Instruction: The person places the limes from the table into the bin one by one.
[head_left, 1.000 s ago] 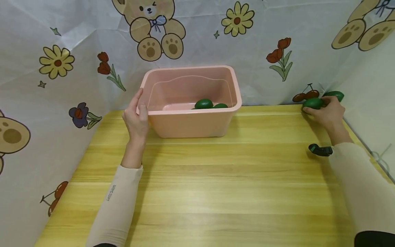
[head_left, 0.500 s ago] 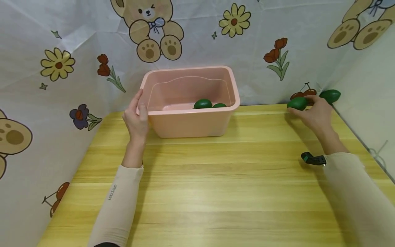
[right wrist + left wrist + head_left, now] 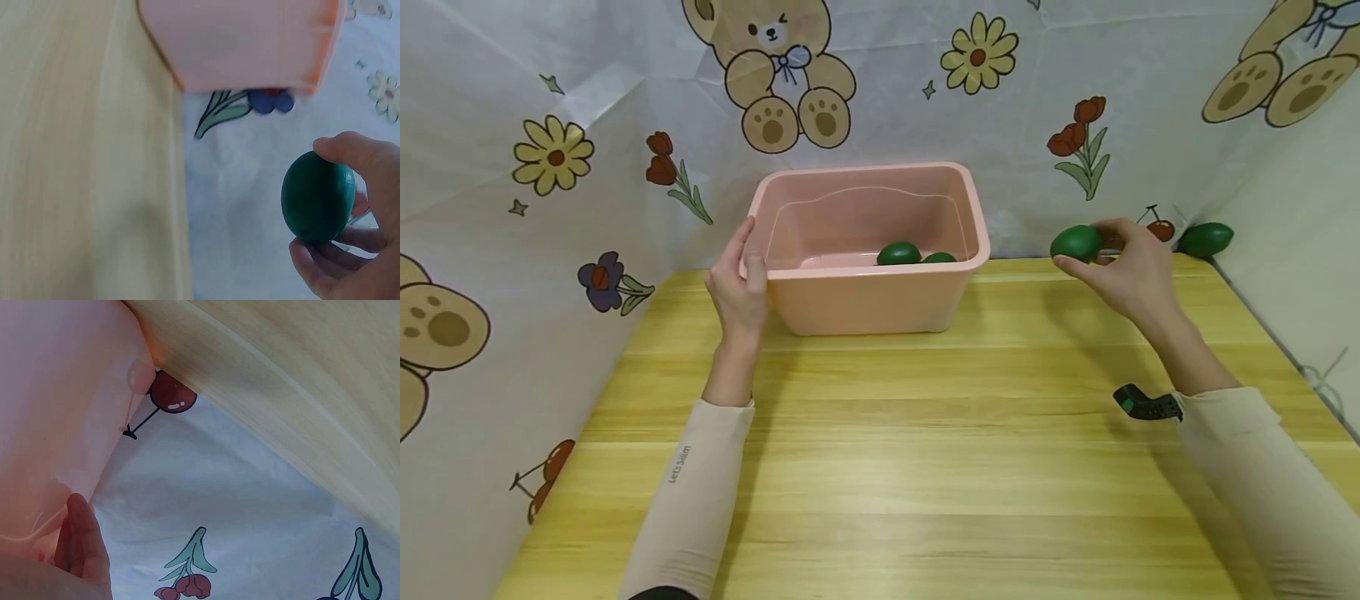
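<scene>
A pink plastic bin (image 3: 868, 304) stands at the back of the table, and my left hand (image 3: 739, 292) grips its left rim with the thumb on the near side. Inside the bin lie green egg-shaped objects, one of them a glossy green egg (image 3: 898, 253) near the front wall. To the right of the bin, my right hand (image 3: 1131, 267) pinches another smooth green egg (image 3: 1077, 243) between thumb and fingers, raised over the table's back edge. The right wrist view shows this held egg (image 3: 317, 197) with the thumb on one end and fingertips on the other.
One more green egg (image 3: 1206, 240) rests in the back right corner of the wooden table (image 3: 925, 450). A white cloth (image 3: 1015, 142) printed with bears and flowers hangs behind the table and along its left side. A white wall (image 3: 1292, 242) borders the right.
My right hand has lifted the green egg from the back right corner and carried it left toward the bin. The left hand keeps its hold on the bin.
</scene>
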Available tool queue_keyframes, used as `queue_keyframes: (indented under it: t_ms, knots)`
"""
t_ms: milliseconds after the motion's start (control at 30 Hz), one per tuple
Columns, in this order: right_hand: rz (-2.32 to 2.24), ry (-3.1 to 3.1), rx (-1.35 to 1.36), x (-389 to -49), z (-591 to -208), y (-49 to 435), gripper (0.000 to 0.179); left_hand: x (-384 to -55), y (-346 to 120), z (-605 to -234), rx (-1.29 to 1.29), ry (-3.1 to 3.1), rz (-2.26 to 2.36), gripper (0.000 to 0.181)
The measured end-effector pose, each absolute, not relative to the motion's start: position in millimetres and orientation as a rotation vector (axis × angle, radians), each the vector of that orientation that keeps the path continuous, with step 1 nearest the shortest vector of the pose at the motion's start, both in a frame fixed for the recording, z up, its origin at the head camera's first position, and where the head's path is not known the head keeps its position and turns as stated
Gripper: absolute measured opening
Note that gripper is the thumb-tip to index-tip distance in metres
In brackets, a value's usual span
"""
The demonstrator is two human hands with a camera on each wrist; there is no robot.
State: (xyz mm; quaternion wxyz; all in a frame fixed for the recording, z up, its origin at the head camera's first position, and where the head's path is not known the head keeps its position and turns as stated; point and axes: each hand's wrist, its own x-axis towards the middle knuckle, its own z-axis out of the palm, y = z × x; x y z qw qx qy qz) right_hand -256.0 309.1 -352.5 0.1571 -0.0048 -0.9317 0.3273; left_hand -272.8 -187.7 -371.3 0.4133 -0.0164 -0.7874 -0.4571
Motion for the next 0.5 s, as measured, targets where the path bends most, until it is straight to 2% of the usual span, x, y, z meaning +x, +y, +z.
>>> queue_keyframes:
  t_ms: [200, 500]
  knots:
    - [0.963, -2.633, 0.018, -245.4, -328.1, 279.9, 0.082, -270.9, -188.7, -370.9, -0.043, -1.982, -1.149, 0.052]
    - [1.021, -2.469, 0.095, -233.8, -319.0, 256.8, 0.076, -272.5, -187.7, -370.2, -0.054, -1.972, -1.149, 0.054]
